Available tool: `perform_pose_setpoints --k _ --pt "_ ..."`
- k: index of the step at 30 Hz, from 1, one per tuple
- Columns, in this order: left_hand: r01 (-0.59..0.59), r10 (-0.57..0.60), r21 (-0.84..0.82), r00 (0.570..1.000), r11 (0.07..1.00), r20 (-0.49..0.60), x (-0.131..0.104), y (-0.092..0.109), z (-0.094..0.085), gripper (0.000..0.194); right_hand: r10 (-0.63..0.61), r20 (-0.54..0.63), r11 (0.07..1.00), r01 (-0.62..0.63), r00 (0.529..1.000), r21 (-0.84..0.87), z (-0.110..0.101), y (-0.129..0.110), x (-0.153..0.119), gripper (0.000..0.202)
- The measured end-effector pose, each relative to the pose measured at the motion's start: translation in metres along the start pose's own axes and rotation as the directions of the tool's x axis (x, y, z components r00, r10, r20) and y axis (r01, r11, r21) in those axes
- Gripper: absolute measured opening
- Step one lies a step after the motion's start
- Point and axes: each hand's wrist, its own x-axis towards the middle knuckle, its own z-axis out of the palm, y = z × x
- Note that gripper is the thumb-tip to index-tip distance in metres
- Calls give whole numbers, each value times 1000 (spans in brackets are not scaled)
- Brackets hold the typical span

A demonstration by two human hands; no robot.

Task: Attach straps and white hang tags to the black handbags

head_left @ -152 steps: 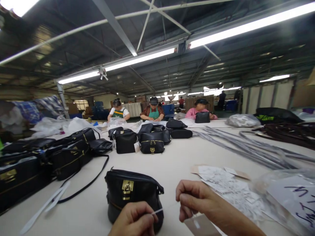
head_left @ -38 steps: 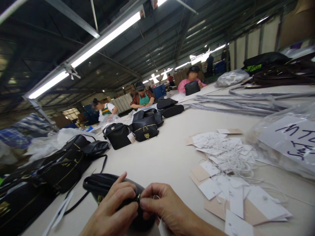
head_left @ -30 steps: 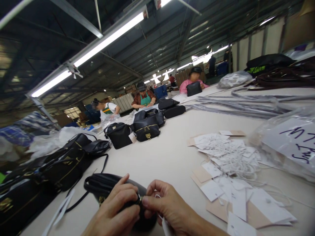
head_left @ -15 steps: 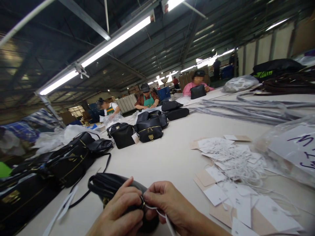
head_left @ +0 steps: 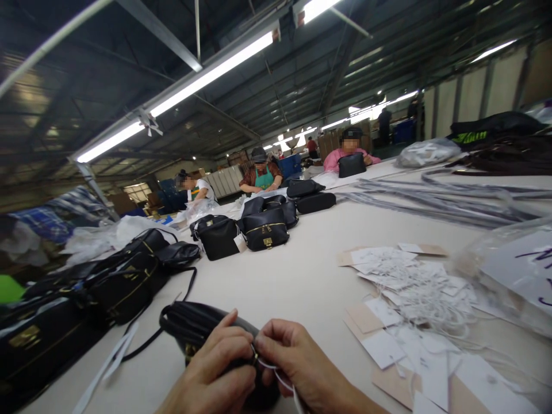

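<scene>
A black leather handbag with gold metal fittings lies at the table's near edge. My left hand is closed on its side, with the fingers bent near a small gold ring and one finger raised. Right beside it, the thumb and forefinger of my right hand pinch a white string at that ring. The string hangs in a loop below the fingers, and a white strip runs down out of the picture. My hands hide much of the bag's front.
A heap of white and tan tags with strings lies to the right, beside a clear plastic bag. Black bags line the left, with more black bags farther back. Co-workers sit across the table.
The whole scene has shifted slightly right and down as my head moved. Both hands keep nearly the same hold on the handbag and the string.
</scene>
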Motion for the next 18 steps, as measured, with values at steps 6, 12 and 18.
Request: perform_pose_setpoints --k 6,12,18 --pt "10 -10 17 1000 1000 -15 -3 -2 2 20 -52 -3 998 52 999 -42 0 -1 0 58" --pt "49 -49 -7 999 999 -15 0 0 0 20 -126 6 985 126 992 -116 0 -7 -3 40" --pt "47 -57 -74 990 996 -133 -1 0 4 31 -263 -18 896 237 965 -374 1 -6 -4 21"
